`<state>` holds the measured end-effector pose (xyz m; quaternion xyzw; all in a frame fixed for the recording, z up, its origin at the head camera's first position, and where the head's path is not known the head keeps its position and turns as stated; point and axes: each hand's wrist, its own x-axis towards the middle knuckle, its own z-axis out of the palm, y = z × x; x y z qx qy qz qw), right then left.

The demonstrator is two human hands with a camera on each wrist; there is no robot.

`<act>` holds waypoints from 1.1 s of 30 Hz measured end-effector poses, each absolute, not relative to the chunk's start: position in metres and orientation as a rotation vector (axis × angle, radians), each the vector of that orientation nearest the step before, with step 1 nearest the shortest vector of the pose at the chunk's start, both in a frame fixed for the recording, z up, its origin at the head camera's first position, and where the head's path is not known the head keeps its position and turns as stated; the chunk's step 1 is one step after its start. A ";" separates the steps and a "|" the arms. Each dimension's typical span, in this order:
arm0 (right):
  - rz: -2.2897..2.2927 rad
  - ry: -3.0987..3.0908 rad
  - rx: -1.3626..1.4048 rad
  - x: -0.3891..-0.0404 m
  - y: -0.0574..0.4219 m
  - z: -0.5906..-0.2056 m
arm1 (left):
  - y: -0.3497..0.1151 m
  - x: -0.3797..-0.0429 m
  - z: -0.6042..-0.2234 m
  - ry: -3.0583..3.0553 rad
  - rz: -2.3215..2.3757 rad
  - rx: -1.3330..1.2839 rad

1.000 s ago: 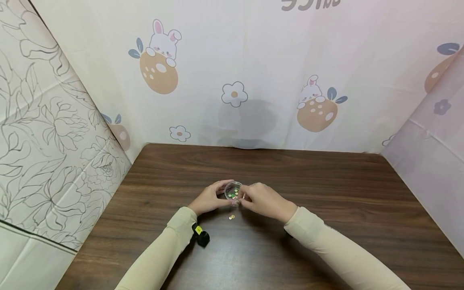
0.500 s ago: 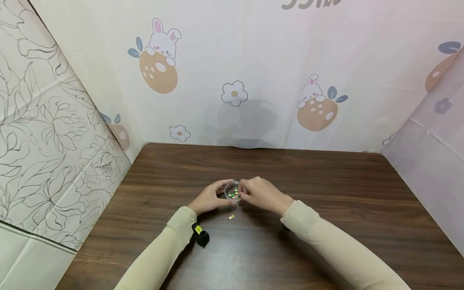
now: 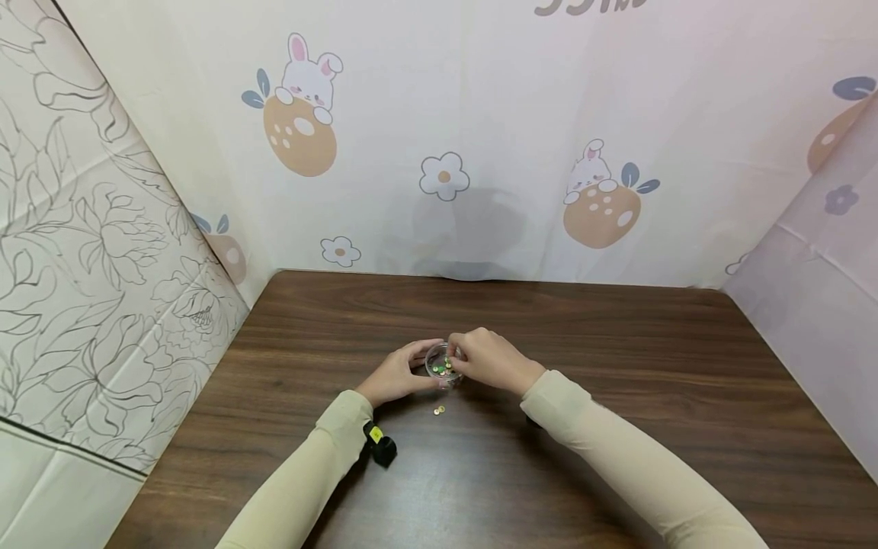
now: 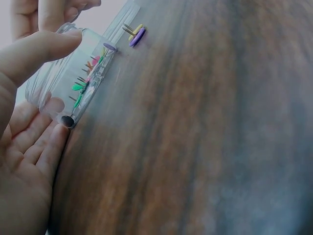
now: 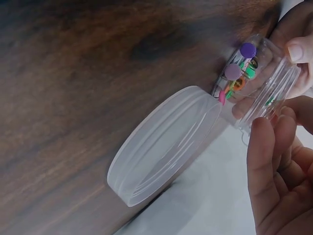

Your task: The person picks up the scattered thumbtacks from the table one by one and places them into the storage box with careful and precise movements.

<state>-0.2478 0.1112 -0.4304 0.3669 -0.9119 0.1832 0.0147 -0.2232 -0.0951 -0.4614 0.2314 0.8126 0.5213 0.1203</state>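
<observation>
My left hand (image 3: pixel 398 375) grips a clear plastic jar (image 4: pixel 90 44) from the side, thumb near its rim and fingers behind. The jar stands on the table; thumbtacks (image 5: pixel 248 50) with purple, green, pink and orange heads lie in its bottom. Over the open mouth, my right hand (image 3: pixel 495 360) has thumb and forefinger brought together at the rim. By these fingertips a green thumbtack (image 5: pixel 270 101) shows through the wall, well above the others, and looks pinched, though the fingers partly cover it. Two loose thumbtacks (image 4: pixel 138 36), yellow and purple, lie on the table on the near side.
A translucent screw lid (image 5: pixel 122 169) stands close to the jar in the right wrist view; the head view hides it. The brown wooden table (image 3: pixel 617 335) ends at a printed cloth wall (image 3: pixel 384 206). A black camera (image 3: pixel 384 451) hangs at the left wrist.
My right hand has shifted a little up and left over the jar mouth, its fingertips rising from inside towards the rim. The left hand, jar and loose thumbtacks stay put.
</observation>
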 end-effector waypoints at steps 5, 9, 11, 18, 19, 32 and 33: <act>0.568 -2.843 1.146 -0.251 0.109 -0.431 | -0.095 -0.223 -0.462 2.372 1.541 0.679; 0.582 -2.846 1.129 -0.252 0.108 -0.430 | -0.094 -0.224 -0.461 2.361 1.556 0.682; 0.591 -2.853 1.116 -0.252 0.107 -0.430 | -0.094 -0.224 -0.461 2.358 1.554 0.681; 0.615 -2.859 1.106 -0.247 0.109 -0.427 | -0.095 -0.222 -0.460 2.372 1.523 0.656; 0.614 -2.856 1.108 -0.246 0.109 -0.427 | -0.095 -0.222 -0.460 2.371 1.522 0.656; 0.670 -2.800 1.228 -0.226 0.112 -0.424 | -0.095 -0.222 -0.460 2.363 1.521 0.688; 0.667 -2.792 1.236 -0.225 0.112 -0.425 | -0.095 -0.224 -0.464 2.366 1.520 0.690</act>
